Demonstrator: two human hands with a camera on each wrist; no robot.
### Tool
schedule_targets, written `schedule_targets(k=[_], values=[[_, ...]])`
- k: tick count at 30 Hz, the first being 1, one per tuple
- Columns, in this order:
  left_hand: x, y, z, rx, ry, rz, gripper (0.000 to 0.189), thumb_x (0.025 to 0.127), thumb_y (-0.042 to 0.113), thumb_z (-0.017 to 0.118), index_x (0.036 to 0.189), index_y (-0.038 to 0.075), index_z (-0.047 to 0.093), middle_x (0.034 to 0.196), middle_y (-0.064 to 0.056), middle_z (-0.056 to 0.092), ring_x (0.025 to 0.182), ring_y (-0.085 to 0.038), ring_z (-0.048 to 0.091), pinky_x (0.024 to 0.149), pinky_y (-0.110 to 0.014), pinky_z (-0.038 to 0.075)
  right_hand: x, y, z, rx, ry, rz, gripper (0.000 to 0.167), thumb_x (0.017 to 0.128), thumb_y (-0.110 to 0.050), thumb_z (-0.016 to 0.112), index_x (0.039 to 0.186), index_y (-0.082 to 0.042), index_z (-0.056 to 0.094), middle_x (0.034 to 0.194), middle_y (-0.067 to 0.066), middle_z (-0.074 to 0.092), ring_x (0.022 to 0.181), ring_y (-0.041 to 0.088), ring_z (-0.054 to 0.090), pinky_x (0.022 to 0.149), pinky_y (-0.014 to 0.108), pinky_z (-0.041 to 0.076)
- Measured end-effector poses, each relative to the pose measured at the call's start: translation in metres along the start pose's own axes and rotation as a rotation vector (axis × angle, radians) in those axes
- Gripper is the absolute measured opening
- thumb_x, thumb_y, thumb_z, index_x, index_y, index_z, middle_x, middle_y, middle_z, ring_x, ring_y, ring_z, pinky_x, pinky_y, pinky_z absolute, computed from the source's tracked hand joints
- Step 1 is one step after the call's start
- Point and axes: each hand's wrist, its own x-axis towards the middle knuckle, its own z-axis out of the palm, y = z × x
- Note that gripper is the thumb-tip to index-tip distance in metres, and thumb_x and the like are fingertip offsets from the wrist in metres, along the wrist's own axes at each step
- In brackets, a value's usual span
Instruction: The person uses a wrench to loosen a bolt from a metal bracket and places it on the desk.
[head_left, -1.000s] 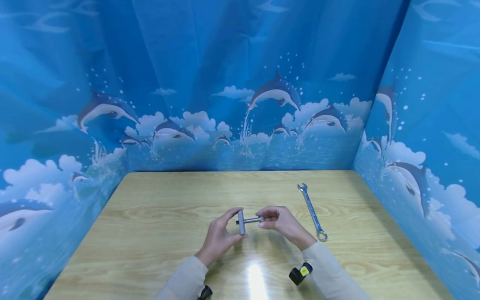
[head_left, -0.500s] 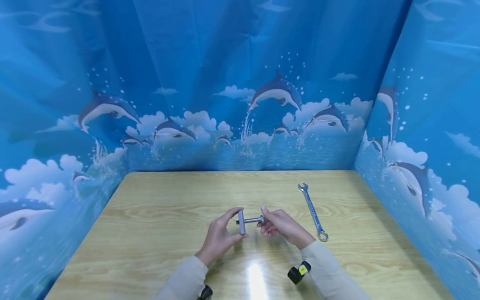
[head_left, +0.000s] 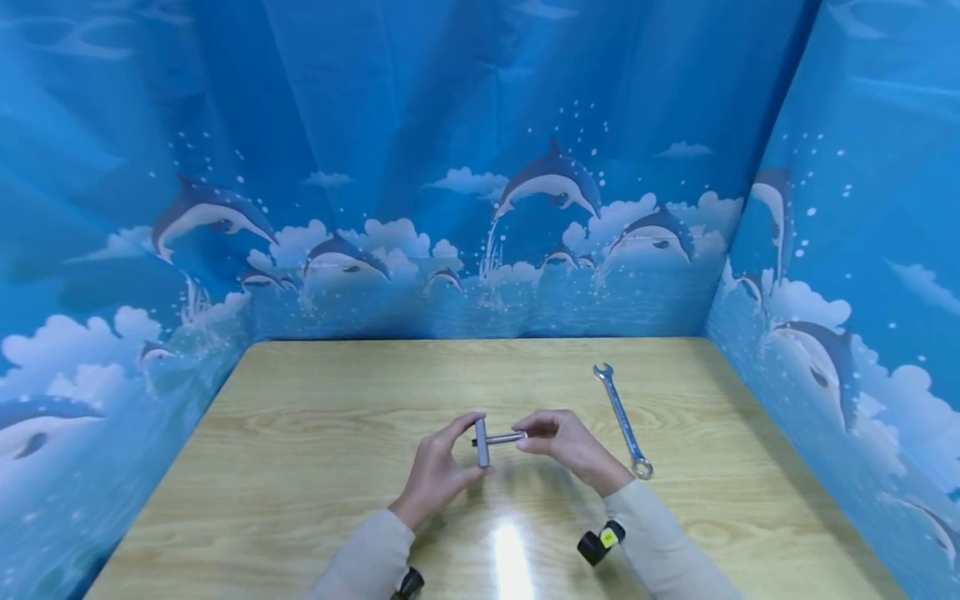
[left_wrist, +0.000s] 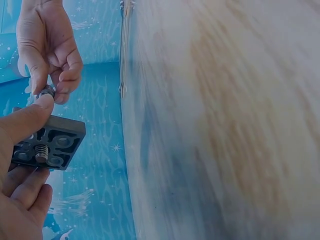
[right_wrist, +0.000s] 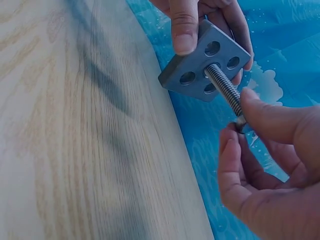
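My left hand (head_left: 438, 471) grips a grey square plate (head_left: 482, 443) by opposite edges, thumb on one side and fingers on the other, above the table. Round holes pierce the plate's face in the right wrist view. A long threaded bolt (right_wrist: 224, 87) passes through its centre, and the short threaded end (left_wrist: 41, 153) pokes out of the ribbed back face. With thumb and fingers my right hand (head_left: 566, 446) pinches the bolt's head end, which the fingertips partly cover.
A combination wrench (head_left: 622, 421) lies on the wooden table (head_left: 337, 400) to the right of my right hand, open end away from me. Blue dolphin-printed sheets (head_left: 420, 167) stand behind and at both sides of the table.
My right thumb lifted half a second ago with the fingers curled below the bolt's head; now thumb and fingers pinch it again. The left hand and plate have stayed put.
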Motion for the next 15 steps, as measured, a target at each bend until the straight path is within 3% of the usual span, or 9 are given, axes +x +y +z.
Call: schedule_targets(k=[9,15], values=[[0.0015,0.0027,-0.0015,-0.007,-0.002,-0.011,0.078,0.060,0.006,0.089,0.130,0.014,0.056,0.129,-0.006,0.062,0.118,-0.024,0.059,0.101,-0.035,0.049,-0.0010,-0.0030,0.0017,-0.003,0.020,-0.018,0.031,0.081,-0.010,0.076,0.109,-0.001,0.067,0.101,0.008,0.067,0.088,0.016,0.063,0.080,0.026,0.057],[0.0011,0.0030,-0.0031,0.000,-0.002,-0.021,0.077,0.060,0.006,0.089,0.130,0.014,0.057,0.128,-0.006,0.062,0.118,-0.024,0.059,0.101,-0.035,0.049,-0.0013,-0.0046,-0.0002,-0.004,-0.019,-0.014,0.036,0.084,-0.017,0.074,0.115,-0.001,0.065,0.107,0.009,0.067,0.093,0.017,0.063,0.085,0.031,0.057]])
